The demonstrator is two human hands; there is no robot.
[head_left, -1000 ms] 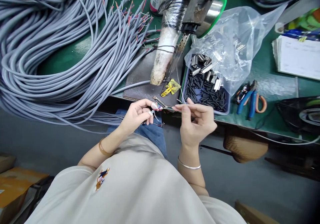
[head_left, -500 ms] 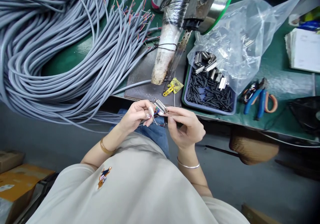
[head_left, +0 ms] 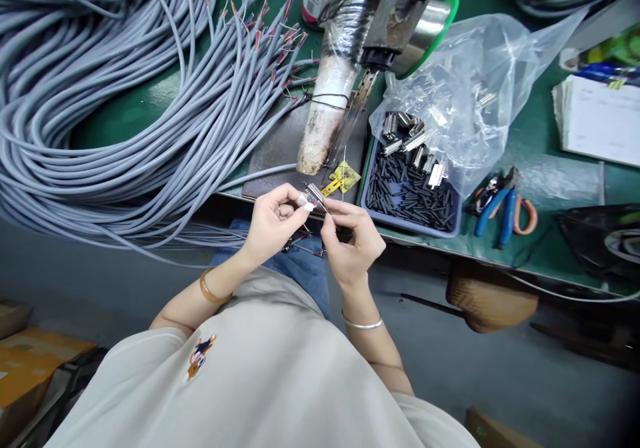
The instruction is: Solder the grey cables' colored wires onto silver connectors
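Between my hands, just off the table edge, is a small metal connector (head_left: 315,193) with coloured wires at its lower side. My left hand (head_left: 277,225) pinches the wired side of it between thumb and fingers. The fingertips of my right hand (head_left: 353,238) are closed on its other end. Just beyond lies a yellow strip (head_left: 333,185) on a yellow piece on the dark mat (head_left: 275,148). Above the mat hangs a stained white wrapped rod (head_left: 323,125) beside thin metal prongs.
Many grey cables (head_left: 200,135) with bared ends cover the left. A blue tray (head_left: 455,218) holds black tubes and connectors, partly under a plastic bag (head_left: 480,88). Blue-handled pliers (head_left: 507,215) and a paper stack (head_left: 600,118) lie right.
The connector has tilted, and its metal face now points more upward. Both hands have shifted slightly left, my right hand more so. The whole view has moved a little.
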